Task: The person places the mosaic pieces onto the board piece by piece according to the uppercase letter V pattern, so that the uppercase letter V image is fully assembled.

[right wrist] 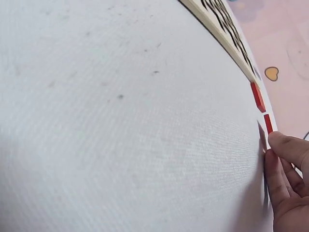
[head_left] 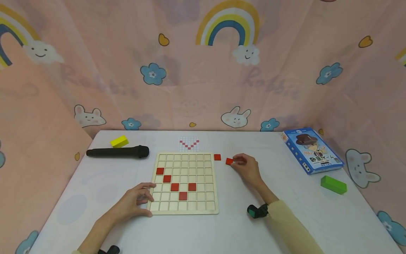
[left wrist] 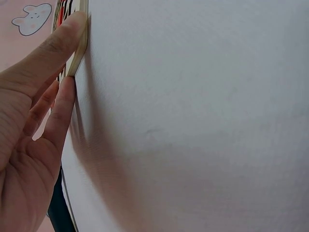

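Note:
A pale square grid board (head_left: 184,212) lies on the white table, with several red tiles (head_left: 183,196) set in its cells in a slanting, V-like line. My left hand (head_left: 134,201) rests against the board's left edge, thumb near the lower corner and fingers spread along the side. In the left wrist view, the thumb (left wrist: 53,48) touches the board's rim. Right of the board, my right hand (head_left: 247,170) pinches a red square tile (head_left: 229,161) between thumb and fingertips; the right wrist view shows this tile (right wrist: 268,124) edge-on. Another red tile (head_left: 217,157) lies by the board's upper right edge.
Behind the board lies a small printed grid (head_left: 189,144) with a red V pattern. A black microphone (head_left: 117,152) and yellow block (head_left: 119,141) are at the back left. To the right are a blue game box (head_left: 312,150) and a green block (head_left: 333,185). Pink printed cloth surrounds the table.

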Demonstrator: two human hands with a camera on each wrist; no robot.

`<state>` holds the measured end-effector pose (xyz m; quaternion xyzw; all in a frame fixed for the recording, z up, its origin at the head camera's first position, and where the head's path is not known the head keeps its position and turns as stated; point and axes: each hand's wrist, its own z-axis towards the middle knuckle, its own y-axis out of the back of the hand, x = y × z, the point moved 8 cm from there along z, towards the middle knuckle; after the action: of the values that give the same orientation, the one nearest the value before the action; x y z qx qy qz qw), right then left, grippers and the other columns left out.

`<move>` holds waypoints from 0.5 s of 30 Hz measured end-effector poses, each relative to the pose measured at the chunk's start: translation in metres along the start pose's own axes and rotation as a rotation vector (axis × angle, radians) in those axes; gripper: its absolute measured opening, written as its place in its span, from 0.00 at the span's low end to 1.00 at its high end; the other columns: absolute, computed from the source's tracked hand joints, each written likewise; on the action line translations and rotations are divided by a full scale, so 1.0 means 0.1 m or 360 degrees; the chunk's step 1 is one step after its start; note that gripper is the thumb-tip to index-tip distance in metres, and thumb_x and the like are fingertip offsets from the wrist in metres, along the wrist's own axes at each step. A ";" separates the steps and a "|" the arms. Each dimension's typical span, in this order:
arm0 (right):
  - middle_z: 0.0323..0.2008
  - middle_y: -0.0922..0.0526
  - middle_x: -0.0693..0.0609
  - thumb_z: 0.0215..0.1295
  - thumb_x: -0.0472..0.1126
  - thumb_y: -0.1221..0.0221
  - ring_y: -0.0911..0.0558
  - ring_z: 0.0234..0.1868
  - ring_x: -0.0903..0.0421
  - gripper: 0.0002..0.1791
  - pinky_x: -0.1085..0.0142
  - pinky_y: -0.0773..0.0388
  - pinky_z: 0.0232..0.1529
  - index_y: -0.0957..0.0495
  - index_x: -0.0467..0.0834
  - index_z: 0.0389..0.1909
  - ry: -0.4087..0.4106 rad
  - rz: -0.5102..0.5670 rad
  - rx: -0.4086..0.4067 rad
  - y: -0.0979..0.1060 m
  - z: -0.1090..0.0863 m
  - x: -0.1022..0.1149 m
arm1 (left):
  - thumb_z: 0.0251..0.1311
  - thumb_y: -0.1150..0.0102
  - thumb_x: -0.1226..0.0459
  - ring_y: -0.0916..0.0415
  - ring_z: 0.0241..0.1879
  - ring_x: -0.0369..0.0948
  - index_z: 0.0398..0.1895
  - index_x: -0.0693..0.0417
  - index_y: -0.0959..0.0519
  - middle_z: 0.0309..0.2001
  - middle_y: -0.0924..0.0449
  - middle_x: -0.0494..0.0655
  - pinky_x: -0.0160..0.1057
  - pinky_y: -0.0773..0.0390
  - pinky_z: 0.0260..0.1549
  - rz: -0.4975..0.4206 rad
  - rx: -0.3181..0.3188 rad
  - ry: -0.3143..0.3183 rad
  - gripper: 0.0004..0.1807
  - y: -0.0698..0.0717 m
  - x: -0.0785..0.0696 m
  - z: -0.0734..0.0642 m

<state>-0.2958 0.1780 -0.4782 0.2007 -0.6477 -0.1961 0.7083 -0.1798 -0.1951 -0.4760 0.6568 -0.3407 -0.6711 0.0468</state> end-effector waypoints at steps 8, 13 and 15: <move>0.46 0.18 0.39 0.60 0.31 0.36 0.18 0.46 0.46 0.15 0.60 0.19 0.54 0.23 0.34 0.48 -0.0079 0.0061 0.0057 0.09 -0.03 -0.05 | 0.32 0.21 0.70 0.38 0.62 0.64 0.31 0.56 0.22 0.63 0.35 0.61 0.34 0.18 0.48 -0.0005 -0.0004 0.0008 0.20 0.00 -0.02 0.00; 0.46 0.18 0.38 0.59 0.32 0.36 0.18 0.46 0.46 0.16 0.61 0.19 0.54 0.24 0.33 0.49 -0.0136 0.0126 0.0102 0.09 -0.09 -0.03 | 0.32 0.21 0.70 0.38 0.62 0.64 0.30 0.56 0.22 0.63 0.35 0.61 0.33 0.18 0.48 0.0000 -0.0010 0.0019 0.20 0.01 -0.01 0.00; 0.46 0.18 0.38 0.59 0.31 0.36 0.18 0.45 0.47 0.16 0.62 0.18 0.53 0.23 0.33 0.49 -0.0149 0.0143 0.0121 0.07 -0.11 -0.01 | 0.32 0.21 0.70 0.38 0.62 0.65 0.30 0.56 0.22 0.63 0.36 0.62 0.34 0.18 0.48 -0.0006 -0.0010 0.0007 0.20 0.01 -0.02 0.00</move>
<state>-0.2846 0.1852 -0.4761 0.1886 -0.6955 -0.1486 0.6773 -0.1795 -0.1948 -0.4737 0.6588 -0.3374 -0.6707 0.0483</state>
